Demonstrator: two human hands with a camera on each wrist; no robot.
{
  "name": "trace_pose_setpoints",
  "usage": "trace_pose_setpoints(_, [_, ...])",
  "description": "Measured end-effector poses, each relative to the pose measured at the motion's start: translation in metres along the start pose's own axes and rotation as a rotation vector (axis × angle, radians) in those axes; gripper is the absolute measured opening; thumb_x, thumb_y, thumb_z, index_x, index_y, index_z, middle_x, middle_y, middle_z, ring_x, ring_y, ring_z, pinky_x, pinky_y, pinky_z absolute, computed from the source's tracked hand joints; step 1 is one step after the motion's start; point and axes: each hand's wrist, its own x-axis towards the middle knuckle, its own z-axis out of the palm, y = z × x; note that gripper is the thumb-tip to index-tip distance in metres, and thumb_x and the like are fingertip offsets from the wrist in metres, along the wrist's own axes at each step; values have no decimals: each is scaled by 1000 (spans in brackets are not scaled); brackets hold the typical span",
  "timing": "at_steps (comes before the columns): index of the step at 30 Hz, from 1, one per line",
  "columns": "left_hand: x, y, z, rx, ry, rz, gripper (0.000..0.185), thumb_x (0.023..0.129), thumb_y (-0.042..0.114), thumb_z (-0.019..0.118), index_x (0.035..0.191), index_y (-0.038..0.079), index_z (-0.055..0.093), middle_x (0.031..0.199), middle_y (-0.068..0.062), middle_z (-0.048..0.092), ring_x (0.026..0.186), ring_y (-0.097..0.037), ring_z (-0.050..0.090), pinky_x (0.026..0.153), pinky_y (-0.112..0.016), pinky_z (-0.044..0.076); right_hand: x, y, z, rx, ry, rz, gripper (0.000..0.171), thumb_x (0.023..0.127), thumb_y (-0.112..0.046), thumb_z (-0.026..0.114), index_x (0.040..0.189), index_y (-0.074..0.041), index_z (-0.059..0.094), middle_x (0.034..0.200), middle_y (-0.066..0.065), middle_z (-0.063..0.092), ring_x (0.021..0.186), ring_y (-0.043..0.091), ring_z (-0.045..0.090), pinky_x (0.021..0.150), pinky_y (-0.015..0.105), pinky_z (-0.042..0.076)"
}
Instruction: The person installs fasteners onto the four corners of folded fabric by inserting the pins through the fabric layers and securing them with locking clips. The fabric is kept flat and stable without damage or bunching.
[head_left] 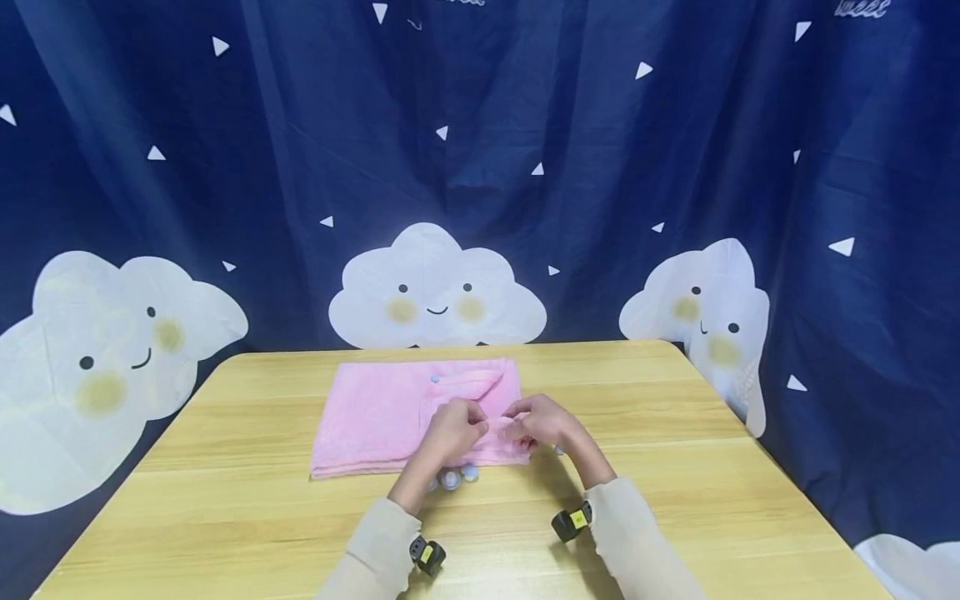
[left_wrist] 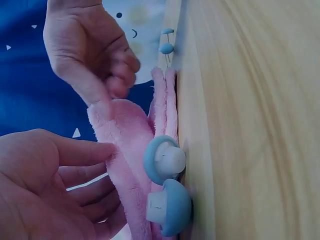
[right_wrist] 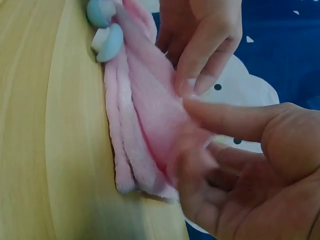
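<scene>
Towel (head_left: 382, 417) edge (near side) behind hands

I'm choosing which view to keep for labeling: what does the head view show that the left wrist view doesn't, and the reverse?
Only the head view shows the whole pink towel folded on the wooden table, the cloud-print curtain and both sleeves. Only the left wrist view shows the blue-and-white mushroom-shaped buttons close up beside the towel's edge. Both show the left hand and right hand pinching the towel.
</scene>
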Motion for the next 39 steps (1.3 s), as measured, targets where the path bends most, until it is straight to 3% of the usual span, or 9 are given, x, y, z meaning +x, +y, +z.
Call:
trace_pose_setpoints(5, [0,0,0,-4,2,6,7,88,8,73,93,4,76,88,-7,75,79,-18,65,77,-38,55,1,3,-1,-16,59,-20,26,77,3,66,102,4,73,75,11,67,67,20,65,67,38,59])
trace_pose_setpoints(12, [0,2,-2,-38,4,2,16,86,3,71,102,1,75,95,-12,76,86,-23,68,82,-42,57,3,2,-1,62,132,-15,20,80,-1,64,98,1,74,77,11,68,72,23,63,69,41,56])
trace_pose_setpoints(16, [0,3,0,-67,46,27,21,87,5,72,107,0,75,96,-11,77,86,-21,68,81,-41,57,3,2,-1,99,146,-19,18,85,-3,63,99,2,73,77,12,68,73,21,64,72,39,57])
trace_pose_setpoints(24, [3,3,4,-114,127,48,5,88,9,75,91,6,78,86,-5,78,73,-12,61,68,-29,51,3,1,1,140,137,-19,19,95,-8,63,104,8,71,81,13,69,75,20,66,76,39,60])
trace_pose_setpoints(31, [3,3,3,-102,135,49,5,88,9,75,88,5,77,82,-6,77,69,-13,60,63,-28,50,4,0,2,155,137,-1,18,95,-8,64,103,6,72,81,12,69,76,19,65,76,37,59])
trace_pose_setpoints(39, [2,4,0,-115,130,34,5,88,10,75,90,7,78,87,-7,78,74,-15,67,67,-29,54,-3,-4,-12,77,169,-31,28,88,-4,68,115,4,71,83,16,70,72,22,67,73,41,60])
